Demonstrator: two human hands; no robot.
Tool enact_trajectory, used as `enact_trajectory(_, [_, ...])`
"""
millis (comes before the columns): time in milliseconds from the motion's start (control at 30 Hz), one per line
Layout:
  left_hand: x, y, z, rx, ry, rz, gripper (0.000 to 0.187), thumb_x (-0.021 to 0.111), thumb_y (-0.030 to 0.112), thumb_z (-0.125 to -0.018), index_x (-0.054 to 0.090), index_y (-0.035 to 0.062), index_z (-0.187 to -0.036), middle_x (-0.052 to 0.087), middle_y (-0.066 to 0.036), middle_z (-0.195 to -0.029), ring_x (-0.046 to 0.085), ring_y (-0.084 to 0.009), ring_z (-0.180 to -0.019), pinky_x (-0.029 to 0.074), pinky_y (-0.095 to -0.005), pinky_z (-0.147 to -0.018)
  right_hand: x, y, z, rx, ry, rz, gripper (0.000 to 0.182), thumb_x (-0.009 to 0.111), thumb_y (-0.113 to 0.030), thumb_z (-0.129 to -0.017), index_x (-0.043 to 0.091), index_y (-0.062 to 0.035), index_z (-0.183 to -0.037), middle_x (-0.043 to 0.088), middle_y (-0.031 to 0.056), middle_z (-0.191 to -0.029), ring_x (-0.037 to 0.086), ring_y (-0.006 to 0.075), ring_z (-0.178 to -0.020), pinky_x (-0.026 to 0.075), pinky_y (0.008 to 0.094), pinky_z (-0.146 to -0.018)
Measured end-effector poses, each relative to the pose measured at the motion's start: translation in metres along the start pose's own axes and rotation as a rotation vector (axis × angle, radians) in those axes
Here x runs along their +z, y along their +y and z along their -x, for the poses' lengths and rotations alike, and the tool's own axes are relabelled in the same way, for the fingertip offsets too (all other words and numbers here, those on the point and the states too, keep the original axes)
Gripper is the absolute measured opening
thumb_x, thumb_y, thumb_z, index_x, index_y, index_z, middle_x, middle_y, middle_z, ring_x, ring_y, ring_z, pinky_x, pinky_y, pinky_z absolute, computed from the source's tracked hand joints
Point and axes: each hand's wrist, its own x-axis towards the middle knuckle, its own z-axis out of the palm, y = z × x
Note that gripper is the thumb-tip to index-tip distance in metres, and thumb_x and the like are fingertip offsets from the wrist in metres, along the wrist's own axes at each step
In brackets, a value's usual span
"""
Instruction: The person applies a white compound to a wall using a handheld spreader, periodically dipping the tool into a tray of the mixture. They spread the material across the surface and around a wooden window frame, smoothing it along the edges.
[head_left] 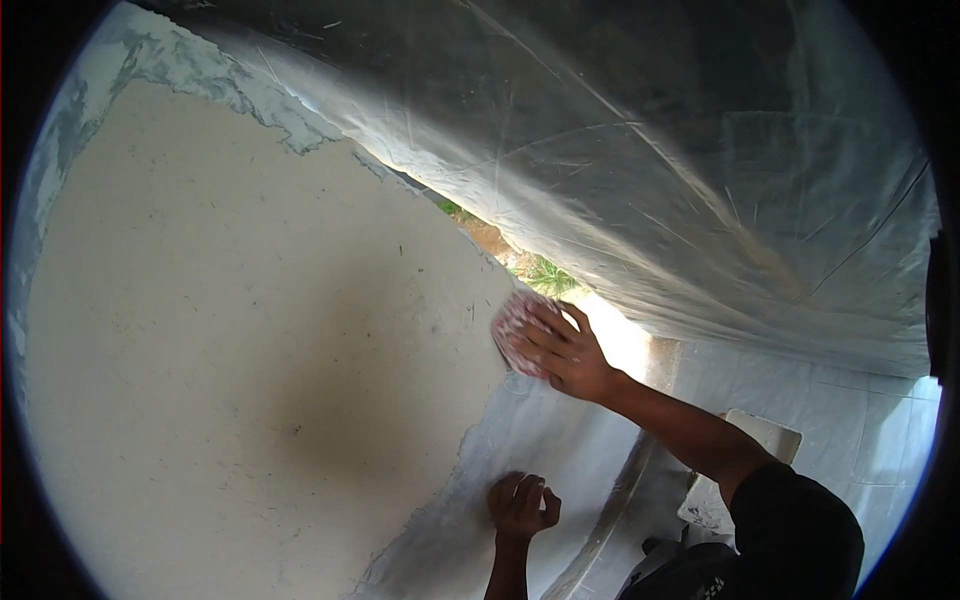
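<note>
My right hand [572,352] presses a red-and-white mottled pad [512,325] flat against the wall, fingers spread over its back. The pad sits at the wall's edge, where the cream coat [250,300] meets bare grey surface. Lower down, my left hand [520,505] rests close against the grey part of the wall [470,500], its fingers curled in a loose fist and nothing visible in them.
A grey plastic sheet [700,180] hangs along the wall's edge, with grass [548,275] and bright daylight in the gap. Behind my right arm, a whitish, plaster-smeared container [765,432] stands on the grey floor [830,420].
</note>
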Motion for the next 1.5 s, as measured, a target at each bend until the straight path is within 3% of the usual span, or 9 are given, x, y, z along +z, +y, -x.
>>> enact_trajectory(67, [0.000, 0.000, 0.000, 0.006, 0.025, -0.002, 0.009, 0.063, 0.018, -0.071, 0.062, 0.0112, -0.078, 0.068, -0.002, -0.081, 0.063, -0.0223, -0.091, 0.045, -0.0398, -0.084, -0.005, 0.000, 0.024, -0.027, -0.091, 0.030, 0.068, 0.073, -0.001, -0.067, 0.062, -0.0182, -0.131, 0.054, 0.0029, -0.145, 0.046, 0.0272, -0.139, 0.031, 0.0517, -0.113])
enact_trajectory(200, [0.000, 0.001, 0.000, 0.012, 0.013, 0.001, 0.010, 0.063, 0.017, -0.071, 0.062, 0.0111, -0.078, 0.067, -0.002, -0.082, 0.063, -0.0228, -0.091, 0.044, -0.0404, -0.084, -0.005, -0.007, -0.013, 0.063, 0.027, 0.061, 0.068, 0.073, -0.001, -0.066, 0.061, -0.0181, -0.131, 0.055, 0.0038, -0.143, 0.046, 0.0277, -0.138, 0.031, 0.0526, -0.113])
enact_trajectory(233, [-0.001, 0.001, 0.000, 0.014, 0.011, 0.004, 0.010, 0.063, 0.017, -0.071, 0.062, 0.0111, -0.078, 0.067, -0.002, -0.082, 0.063, -0.0228, -0.091, 0.044, -0.0404, -0.084, -0.006, -0.009, -0.026, 0.059, 0.033, 0.055, 0.066, 0.075, -0.001, -0.065, 0.062, -0.0121, -0.128, 0.060, 0.0084, -0.136, 0.050, 0.0340, -0.134, 0.030, 0.0538, -0.112])
enact_trajectory(400, [-0.004, 0.002, -0.002, 0.013, 0.023, 0.028, 0.009, 0.064, 0.015, -0.073, 0.063, 0.0094, -0.081, 0.067, -0.002, -0.081, 0.062, -0.0228, -0.094, 0.045, -0.0398, -0.085, 0.005, -0.022, 0.015, 0.080, -0.052, 0.032, 0.070, 0.076, 0.000, -0.063, 0.061, -0.0127, -0.130, 0.058, 0.0073, -0.138, 0.048, 0.0319, -0.136, 0.030, 0.0533, -0.112])
enact_trajectory(467, [-0.002, 0.002, -0.001, 0.017, 0.036, 0.032, 0.009, 0.064, 0.015, -0.073, 0.063, 0.0094, -0.080, 0.067, -0.002, -0.081, 0.062, -0.0231, -0.095, 0.045, -0.0402, -0.086, 0.000, -0.024, 0.038, 0.063, -0.123, 0.076, 0.065, 0.074, 0.000, -0.071, 0.059, -0.0170, -0.132, 0.052, 0.0041, -0.146, 0.042, 0.0278, -0.141, 0.029, 0.0526, -0.114])
enact_trajectory(733, [-0.002, -0.001, 0.002, 0.043, 0.051, 0.078, 0.010, 0.064, 0.015, -0.073, 0.063, 0.0084, -0.081, 0.067, -0.004, -0.083, 0.062, -0.0243, -0.095, 0.045, -0.0413, -0.086, 0.008, -0.027, 0.013, 0.199, -0.139, 0.074, 0.069, 0.070, 0.004, -0.071, 0.056, -0.0134, -0.137, 0.053, 0.0056, -0.144, 0.040, 0.0283, -0.143, 0.029, 0.0518, -0.114])
enact_trajectory(1200, [-0.003, -0.003, 0.003, 0.055, 0.071, 0.141, 0.012, 0.064, 0.013, -0.072, 0.064, 0.0067, -0.082, 0.067, -0.005, -0.083, 0.061, -0.0258, -0.097, 0.046, -0.0434, -0.090, 0.000, -0.042, 0.040, 0.181, -0.171, 0.085, 0.071, 0.066, 0.011, -0.069, 0.055, -0.0076, -0.137, 0.056, 0.0118, -0.141, 0.046, 0.0337, -0.139, 0.035, 0.0517, -0.112])
enact_trajectory(1300, [-0.005, -0.002, 0.002, 0.045, 0.051, 0.131, 0.011, 0.064, 0.013, -0.072, 0.064, 0.0067, -0.081, 0.067, -0.005, -0.082, 0.061, -0.0258, -0.097, 0.046, -0.0433, -0.090, -0.010, -0.037, 0.006, 0.223, -0.034, 0.071, 0.072, 0.064, 0.012, -0.069, 0.055, -0.0075, -0.138, 0.055, 0.0130, -0.143, 0.045, 0.0345, -0.139, 0.035, 0.0511, -0.113])
enact_trajectory(1500, [-0.003, -0.002, 0.003, 0.039, 0.051, 0.114, 0.011, 0.064, 0.013, -0.071, 0.064, 0.0067, -0.080, 0.066, -0.005, -0.082, 0.062, -0.0258, -0.096, 0.045, -0.0426, -0.090, 0.001, -0.021, -0.004, 0.188, -0.104, 0.123, 0.072, 0.068, 0.005, -0.073, 0.053, -0.0125, -0.140, 0.055, 0.0075, -0.143, 0.044, 0.0287, -0.140, 0.033, 0.0502, -0.114])
